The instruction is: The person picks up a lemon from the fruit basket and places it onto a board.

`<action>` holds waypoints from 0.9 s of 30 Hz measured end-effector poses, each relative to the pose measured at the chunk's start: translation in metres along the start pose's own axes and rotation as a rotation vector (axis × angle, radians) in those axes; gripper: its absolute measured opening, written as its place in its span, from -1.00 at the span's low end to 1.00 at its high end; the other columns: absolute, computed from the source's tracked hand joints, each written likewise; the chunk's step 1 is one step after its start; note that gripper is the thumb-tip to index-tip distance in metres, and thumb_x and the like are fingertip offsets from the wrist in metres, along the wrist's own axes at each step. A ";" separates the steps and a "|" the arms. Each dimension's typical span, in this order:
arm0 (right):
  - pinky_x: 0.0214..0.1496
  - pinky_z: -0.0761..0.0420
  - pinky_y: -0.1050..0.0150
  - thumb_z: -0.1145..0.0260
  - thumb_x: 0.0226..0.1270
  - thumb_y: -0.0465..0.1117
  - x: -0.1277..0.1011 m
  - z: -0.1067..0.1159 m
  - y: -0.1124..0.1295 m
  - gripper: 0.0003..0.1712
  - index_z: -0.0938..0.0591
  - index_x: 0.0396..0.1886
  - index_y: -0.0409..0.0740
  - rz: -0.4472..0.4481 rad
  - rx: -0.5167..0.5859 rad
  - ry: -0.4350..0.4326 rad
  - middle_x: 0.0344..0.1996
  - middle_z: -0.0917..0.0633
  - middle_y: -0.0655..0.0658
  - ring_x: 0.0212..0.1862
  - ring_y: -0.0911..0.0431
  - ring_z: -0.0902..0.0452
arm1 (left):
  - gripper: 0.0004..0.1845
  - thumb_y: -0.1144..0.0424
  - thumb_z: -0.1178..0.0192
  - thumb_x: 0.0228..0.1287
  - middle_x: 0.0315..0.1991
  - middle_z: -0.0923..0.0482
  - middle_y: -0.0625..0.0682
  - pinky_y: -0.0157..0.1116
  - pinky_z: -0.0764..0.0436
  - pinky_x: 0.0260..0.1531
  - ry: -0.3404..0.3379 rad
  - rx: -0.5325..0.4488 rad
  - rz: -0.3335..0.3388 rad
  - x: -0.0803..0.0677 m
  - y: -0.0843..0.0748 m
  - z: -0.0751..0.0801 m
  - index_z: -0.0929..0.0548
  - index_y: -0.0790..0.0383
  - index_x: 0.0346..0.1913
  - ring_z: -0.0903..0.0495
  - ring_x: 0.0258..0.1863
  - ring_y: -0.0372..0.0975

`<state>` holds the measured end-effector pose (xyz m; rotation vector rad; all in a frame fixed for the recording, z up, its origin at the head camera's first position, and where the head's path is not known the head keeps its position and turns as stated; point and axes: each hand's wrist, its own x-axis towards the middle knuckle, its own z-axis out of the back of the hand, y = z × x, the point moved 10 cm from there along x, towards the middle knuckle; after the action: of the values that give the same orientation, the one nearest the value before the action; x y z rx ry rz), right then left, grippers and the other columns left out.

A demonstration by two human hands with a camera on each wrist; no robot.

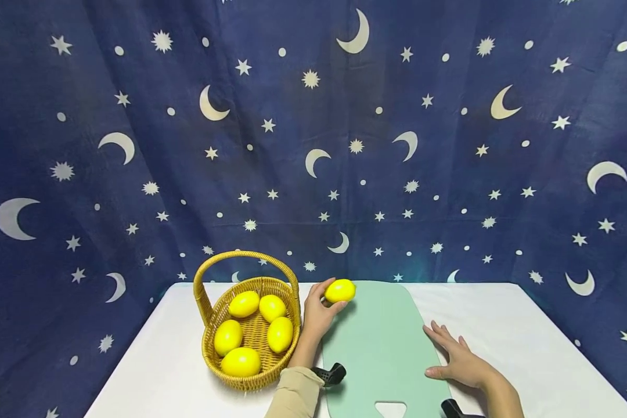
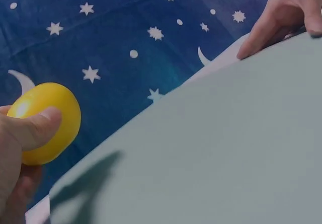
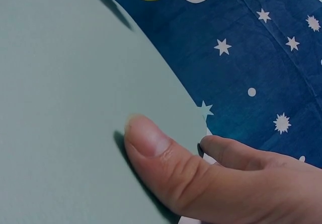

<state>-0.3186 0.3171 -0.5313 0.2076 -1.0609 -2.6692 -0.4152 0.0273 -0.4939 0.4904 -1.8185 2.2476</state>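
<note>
A yellow lemon is pinched between the thumb and fingers of my left hand, above the far left corner of a pale green cutting board. In the left wrist view the thumb presses across the lemon, and a shadow falls on the board beneath. At the board's right edge lies my right hand, fingers spread and holding nothing. Its thumb extends over the board's surface in the right wrist view; whether it presses down I cannot tell.
Left of the board stands a woven wicker basket with a tall arched handle. Several lemons lie inside it. A white cloth covers the table, and a blue curtain with moons and stars hangs behind.
</note>
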 end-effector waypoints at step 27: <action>0.28 0.47 -0.45 -0.51 -0.16 0.02 0.002 -0.002 0.000 0.14 -0.22 0.38 -0.39 0.001 0.008 -0.008 0.40 0.02 -0.56 0.39 -0.52 0.33 | -0.42 0.28 -0.45 -0.04 0.02 -0.55 0.12 -0.27 -0.55 0.04 0.017 0.155 -0.080 -0.008 0.015 -0.001 -0.58 0.22 0.13 -0.55 0.04 -0.08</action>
<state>-0.3202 0.3149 -0.5324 0.1987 -1.0745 -2.6672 -0.4136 0.0254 -0.5110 0.5594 -1.5949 2.3408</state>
